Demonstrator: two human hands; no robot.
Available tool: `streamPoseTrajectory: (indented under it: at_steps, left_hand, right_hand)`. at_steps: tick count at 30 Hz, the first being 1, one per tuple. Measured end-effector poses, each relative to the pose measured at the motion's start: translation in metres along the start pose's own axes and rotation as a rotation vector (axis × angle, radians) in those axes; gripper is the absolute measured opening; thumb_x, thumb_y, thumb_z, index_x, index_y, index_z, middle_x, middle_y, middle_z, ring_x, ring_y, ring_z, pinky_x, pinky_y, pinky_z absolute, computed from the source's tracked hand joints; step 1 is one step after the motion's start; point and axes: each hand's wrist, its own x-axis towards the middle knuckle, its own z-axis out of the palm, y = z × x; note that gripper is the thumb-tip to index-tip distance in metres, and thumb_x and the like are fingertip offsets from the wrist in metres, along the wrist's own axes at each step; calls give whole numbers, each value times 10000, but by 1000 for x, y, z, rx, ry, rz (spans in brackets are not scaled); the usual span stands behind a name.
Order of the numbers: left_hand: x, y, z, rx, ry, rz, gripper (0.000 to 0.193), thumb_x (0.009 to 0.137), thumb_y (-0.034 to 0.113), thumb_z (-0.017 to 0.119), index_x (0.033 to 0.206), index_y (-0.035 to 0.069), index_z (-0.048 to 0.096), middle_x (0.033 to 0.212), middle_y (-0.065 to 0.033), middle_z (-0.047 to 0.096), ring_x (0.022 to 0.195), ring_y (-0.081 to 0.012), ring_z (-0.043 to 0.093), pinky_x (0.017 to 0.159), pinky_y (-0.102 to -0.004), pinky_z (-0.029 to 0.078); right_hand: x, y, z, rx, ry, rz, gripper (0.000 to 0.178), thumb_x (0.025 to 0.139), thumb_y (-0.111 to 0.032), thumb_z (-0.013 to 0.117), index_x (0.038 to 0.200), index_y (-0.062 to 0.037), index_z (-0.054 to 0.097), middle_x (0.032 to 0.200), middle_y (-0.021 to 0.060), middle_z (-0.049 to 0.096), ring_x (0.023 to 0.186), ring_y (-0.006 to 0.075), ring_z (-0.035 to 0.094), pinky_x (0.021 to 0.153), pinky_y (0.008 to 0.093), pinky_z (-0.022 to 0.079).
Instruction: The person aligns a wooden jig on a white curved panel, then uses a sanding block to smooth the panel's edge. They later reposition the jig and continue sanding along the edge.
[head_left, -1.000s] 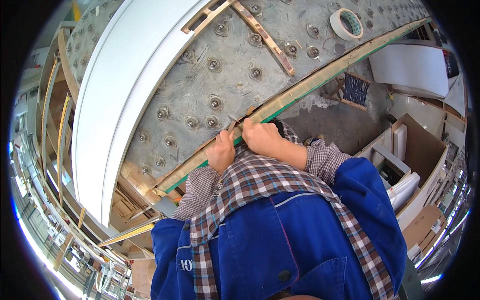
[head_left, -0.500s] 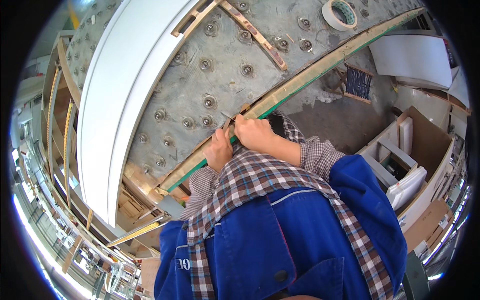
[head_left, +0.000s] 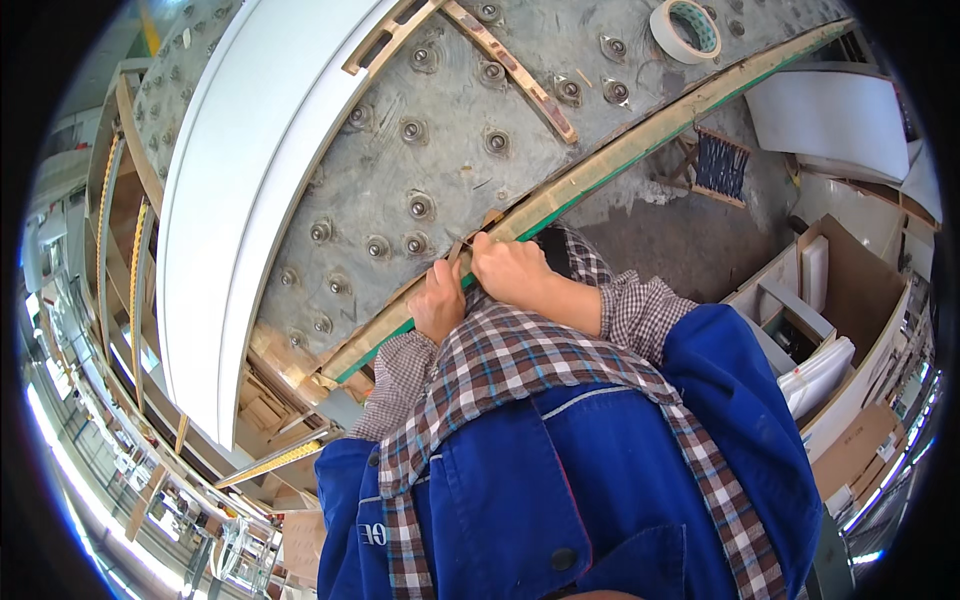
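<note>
My left hand (head_left: pixel 437 301) is closed beside the wooden edge of the metal work table, its fingers around a small, thin brownish piece (head_left: pixel 456 251) whose kind I cannot make out. Close to it on the right, my right hand (head_left: pixel 507 268) is a fist at the same edge, knuckles up. Whatever its fingers hold is hidden beneath them. Both hands sit over the wooden edge strip (head_left: pixel 590 172), which has a green band along its near side. A small brown bit shows on the table just beyond the right hand.
A long curved white panel (head_left: pixel 215 250) lies across the table's left side. Metal ball rollers (head_left: pixel 420 206) stud the tabletop (head_left: pixel 450 130). A slotted wooden strip (head_left: pixel 520 75) and a tape roll (head_left: pixel 686 31) lie farther off. At right stands an open box (head_left: pixel 865 270) with white pieces.
Between the hands, the thin piece has turned slightly and stands more upright at the left fingers. Both hands otherwise keep nearly the same place; the view has shifted slightly.
</note>
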Motion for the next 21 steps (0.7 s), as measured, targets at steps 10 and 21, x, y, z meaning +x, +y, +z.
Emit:
streamPoseTrajectory:
  at_steps: [10,21]
  left_hand:
    - [5,6,-6,31,14,-65,268,868,270,547,702,100,423,579,-80,496,422,-240,521,364,-351,408]
    - [20,-3,-31,-603,-259,-370,309,898,243,488,710,-2,480,596,-238,523,565,-439,509,495,-498,373]
  right_hand:
    - [2,5,-10,120,-49,-4,213,815,-186,476,788,25,492,640,222,608,583,349,625,511,445,492]
    - [7,0,-24,98,-161,-3,242,832,-203,474,804,34,513,682,224,615,646,369,626,583,454,499]
